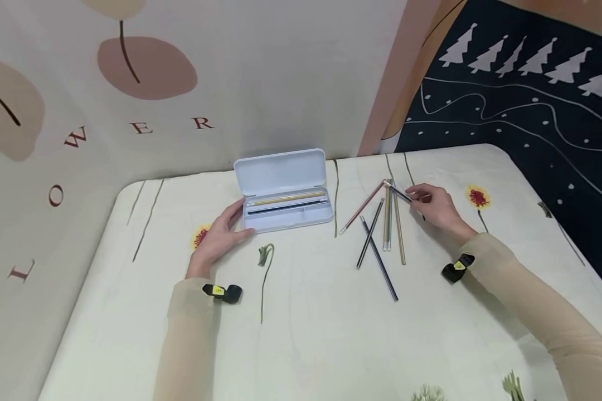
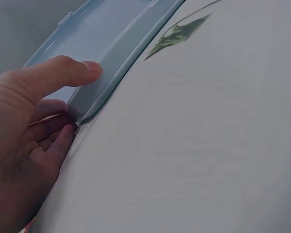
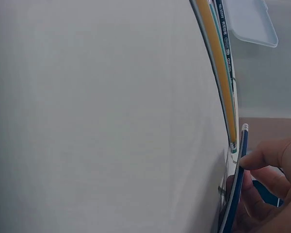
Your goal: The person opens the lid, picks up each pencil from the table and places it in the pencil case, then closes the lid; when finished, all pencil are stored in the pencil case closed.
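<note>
My left hand [image 1: 221, 236] holds the left end of a pale blue pencil case [image 1: 301, 225], its lid [image 1: 281, 174] raised. In the left wrist view the thumb [image 2: 77, 73] lies over the case's rim, fingers at the corner below. Inside the case rest a gold pencil [image 1: 287, 199] and a dark pencil [image 1: 281, 209]. Over to the right, my right hand [image 1: 437, 210] pinches a dark blue pencil [image 3: 236, 187] between thumb and fingers; its white-tipped end points toward the pile. Just left of that hand lie several loose pencils, among them a red one [image 1: 363, 206] and a gold one [image 1: 399, 234].
Two dark pencils cross on the near side of the pile, one [image 1: 382, 264] reaching toward me. A white cloth [image 1: 311, 323] with printed flowers covers the table. Behind it hang a printed pale curtain [image 1: 281, 83] and a dark one with trees [image 1: 511, 106].
</note>
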A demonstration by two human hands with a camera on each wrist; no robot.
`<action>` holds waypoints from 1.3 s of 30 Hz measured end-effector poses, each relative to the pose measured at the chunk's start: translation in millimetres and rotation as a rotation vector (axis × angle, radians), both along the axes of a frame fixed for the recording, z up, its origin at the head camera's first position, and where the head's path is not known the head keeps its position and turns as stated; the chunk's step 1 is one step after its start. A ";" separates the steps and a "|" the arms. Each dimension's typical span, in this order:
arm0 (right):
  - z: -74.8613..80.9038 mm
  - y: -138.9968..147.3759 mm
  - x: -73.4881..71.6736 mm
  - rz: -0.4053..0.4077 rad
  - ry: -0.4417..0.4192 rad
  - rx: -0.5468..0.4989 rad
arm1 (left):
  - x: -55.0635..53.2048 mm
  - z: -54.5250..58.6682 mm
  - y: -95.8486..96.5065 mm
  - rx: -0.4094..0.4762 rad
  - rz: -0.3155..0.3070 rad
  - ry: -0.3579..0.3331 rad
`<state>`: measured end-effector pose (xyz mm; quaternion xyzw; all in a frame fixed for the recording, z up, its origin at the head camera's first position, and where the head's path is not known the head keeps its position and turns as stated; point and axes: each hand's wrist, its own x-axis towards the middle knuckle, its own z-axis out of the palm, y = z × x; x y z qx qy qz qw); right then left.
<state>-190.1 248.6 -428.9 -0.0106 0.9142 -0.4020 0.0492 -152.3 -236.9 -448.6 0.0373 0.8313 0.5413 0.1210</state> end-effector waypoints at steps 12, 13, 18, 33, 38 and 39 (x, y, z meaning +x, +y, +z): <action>-1.0 -3.5 -0.4 0.039 0.039 -0.084 | 0.0 -0.9 0.7 -0.020 0.008 0.006; -0.9 -4.7 -0.6 0.045 0.047 -0.099 | 0.0 -1.3 0.8 -0.021 0.011 0.006; 1.0 -12.0 -0.9 0.086 0.063 -0.165 | -0.1 -2.1 1.4 -0.024 0.013 -0.001; 14.3 -52.4 -9.5 0.191 0.057 -0.250 | 1.5 -3.5 0.3 -0.038 0.014 -0.003; 40.8 -78.6 -1.6 0.242 0.052 -0.251 | 0.9 -2.5 0.1 -0.040 0.012 0.002; 45.0 -83.4 -0.2 0.252 0.051 -0.250 | 0.6 -2.2 0.3 -0.040 0.010 0.002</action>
